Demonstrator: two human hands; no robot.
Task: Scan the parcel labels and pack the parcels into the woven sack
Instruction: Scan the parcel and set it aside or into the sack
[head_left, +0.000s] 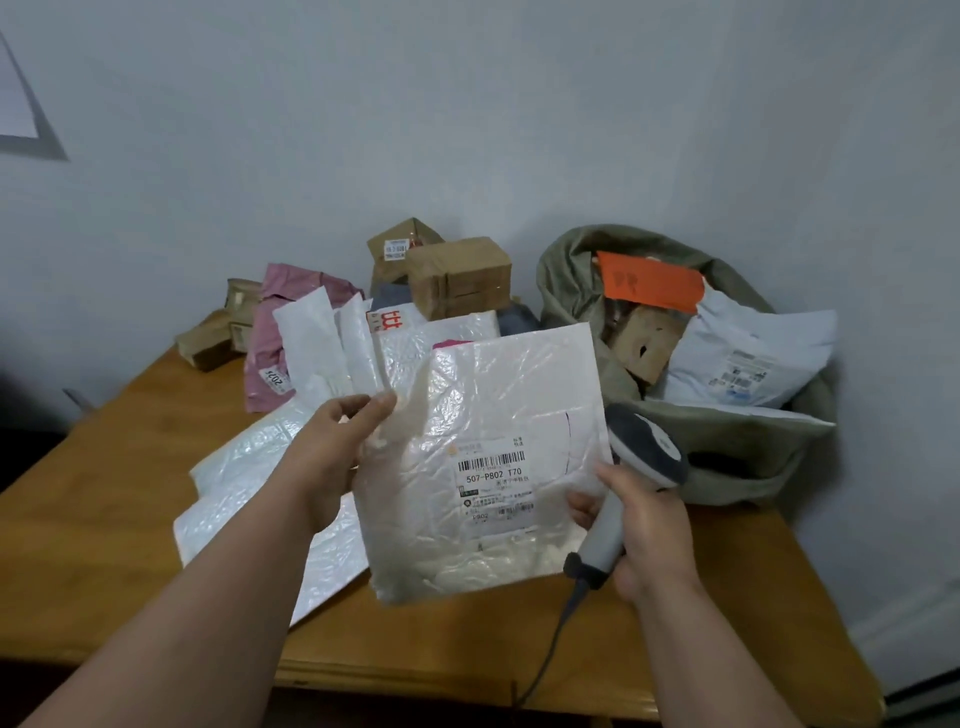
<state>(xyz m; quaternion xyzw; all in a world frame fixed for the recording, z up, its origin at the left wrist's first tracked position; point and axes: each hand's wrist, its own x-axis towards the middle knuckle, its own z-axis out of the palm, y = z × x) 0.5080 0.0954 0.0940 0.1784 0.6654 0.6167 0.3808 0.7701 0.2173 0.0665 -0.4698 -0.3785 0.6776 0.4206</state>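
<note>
One white bubble mailer (483, 457) held above the wooden table (104, 545), label (493, 486) up, left hand (332, 452) pinching its left edge, right hand (649, 525) wrapped around one grey scanner (631, 478), one green woven sack (727, 441) right of the mailer holding at least three parcels, two taped brown boxes (457, 275) behind the mailer.

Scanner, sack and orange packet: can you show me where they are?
scanner (647, 452), head view, on its grey head.
sack (727, 452), head view, on its folded front rim.
orange packet (652, 283), head view, on its flat middle, inside the sack.
</note>
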